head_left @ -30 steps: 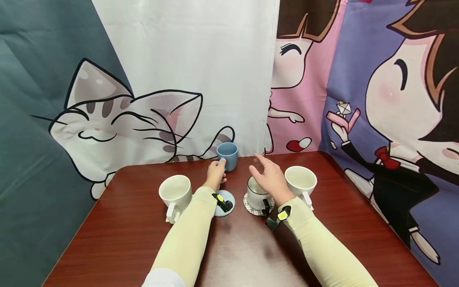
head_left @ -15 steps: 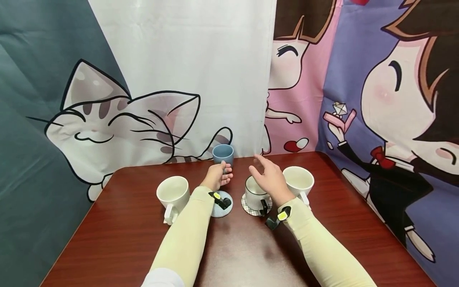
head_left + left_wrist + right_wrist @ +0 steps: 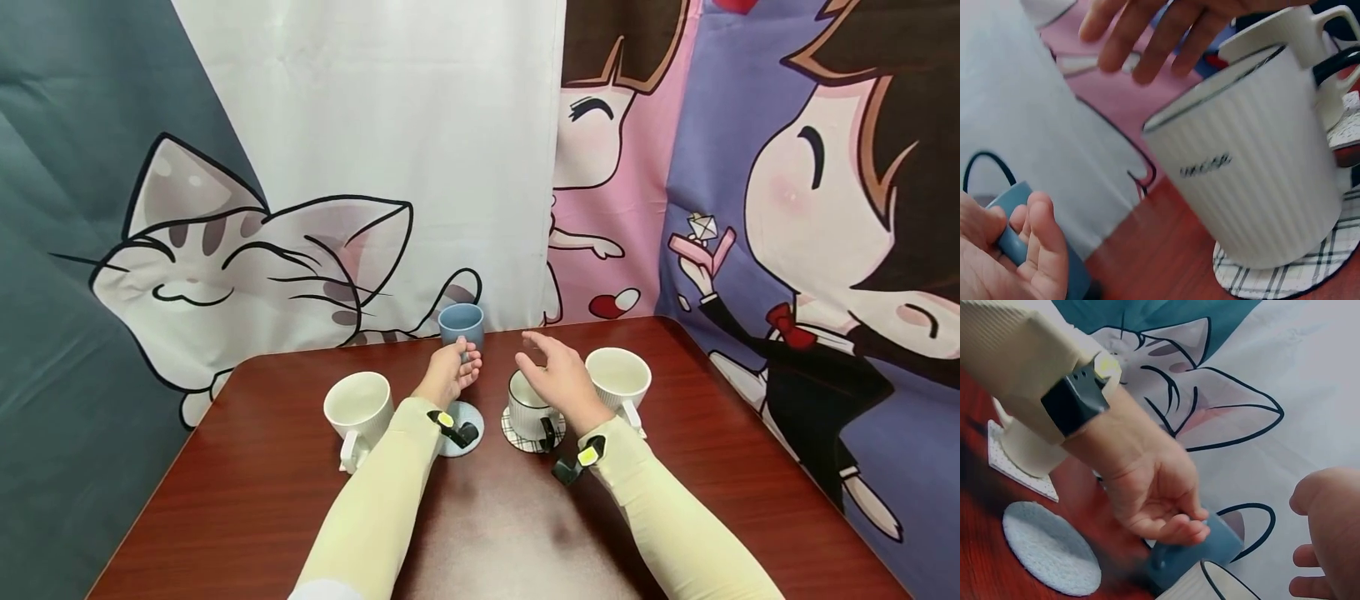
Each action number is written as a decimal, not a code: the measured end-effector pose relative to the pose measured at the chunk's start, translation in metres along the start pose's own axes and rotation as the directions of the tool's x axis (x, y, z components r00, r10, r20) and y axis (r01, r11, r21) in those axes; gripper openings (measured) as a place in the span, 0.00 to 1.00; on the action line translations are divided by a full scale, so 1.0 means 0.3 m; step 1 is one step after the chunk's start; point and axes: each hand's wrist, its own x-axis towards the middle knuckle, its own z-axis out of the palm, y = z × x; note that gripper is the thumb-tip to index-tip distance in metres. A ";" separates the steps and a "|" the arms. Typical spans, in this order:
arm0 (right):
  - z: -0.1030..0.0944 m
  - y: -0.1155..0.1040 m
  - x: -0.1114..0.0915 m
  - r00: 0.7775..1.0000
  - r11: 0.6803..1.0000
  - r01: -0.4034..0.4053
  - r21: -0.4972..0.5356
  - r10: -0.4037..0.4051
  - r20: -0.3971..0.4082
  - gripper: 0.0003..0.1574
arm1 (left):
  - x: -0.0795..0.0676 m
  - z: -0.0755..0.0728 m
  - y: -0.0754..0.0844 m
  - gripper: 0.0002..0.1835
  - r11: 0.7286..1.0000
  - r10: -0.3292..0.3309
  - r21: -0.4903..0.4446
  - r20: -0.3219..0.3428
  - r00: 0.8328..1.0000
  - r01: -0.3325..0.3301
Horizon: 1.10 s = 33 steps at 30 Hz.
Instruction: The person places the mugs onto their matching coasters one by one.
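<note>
A blue mug [image 3: 453, 315] stands at the back of the table against the backdrop. My left hand [image 3: 448, 368] is right in front of it, fingers loosely bent and apart, with the mug's handle [image 3: 1159, 555] close by the fingertips. In the left wrist view the blue mug [image 3: 1077, 275] shows behind the thumb and fingers. A round pale-blue coaster [image 3: 474, 417] lies below my left wrist. My right hand [image 3: 561, 375] hovers with spread fingers over a black-rimmed white ribbed mug [image 3: 1260, 156], which stands on a round plaid coaster [image 3: 1241, 281].
A large cream mug [image 3: 360, 400] stands on the left, on a speckled coaster [image 3: 1019, 459]. Another cream mug [image 3: 617, 375] stands at right, partly behind my right hand. The table's back edge meets a cartoon-printed backdrop [image 3: 412, 125].
The left hand's fingers have loosened and spread beside the blue mug's handle, and the hand sits slightly nearer. The right hand has barely moved. The head view has shifted slightly right.
</note>
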 end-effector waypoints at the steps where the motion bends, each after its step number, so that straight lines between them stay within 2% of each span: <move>1: 0.003 -0.003 -0.002 1.000 1.000 0.008 -0.008 -0.008 0.006 0.29 | -0.010 0.002 0.006 0.21 1.000 0.005 -0.001 0.001 1.000 -0.005; 8: 0.026 -0.027 -0.020 0.998 0.996 0.063 -0.060 -0.061 0.031 0.26 | -0.097 0.024 0.060 0.19 0.999 0.048 -0.014 0.014 0.999 -0.048; 17: 0.068 -0.049 -0.045 0.985 0.979 0.168 -0.112 -0.164 0.045 0.23 | -0.232 0.038 0.114 0.17 0.992 0.127 -0.005 0.055 0.990 -0.127; 21: 0.080 -0.064 -0.059 0.966 0.950 0.258 -0.176 -0.253 0.049 0.21 | -0.289 0.038 0.134 0.18 0.988 0.152 0.008 0.067 0.986 -0.152; 26: 0.100 -0.065 -0.069 0.918 0.881 0.387 -0.273 -0.395 0.027 0.19 | -0.351 0.026 0.152 0.19 0.985 0.168 0.024 0.079 0.983 -0.171; 28: 0.108 -0.062 -0.072 0.907 0.867 0.410 -0.283 -0.419 0.032 0.19 | -0.375 0.017 0.158 0.18 0.984 0.171 0.030 0.080 0.982 -0.174; 33: 0.126 -0.064 -0.083 0.899 0.856 0.433 -0.283 -0.434 0.063 0.18 | -0.424 -0.009 0.164 0.18 0.984 0.174 0.032 0.074 0.982 -0.177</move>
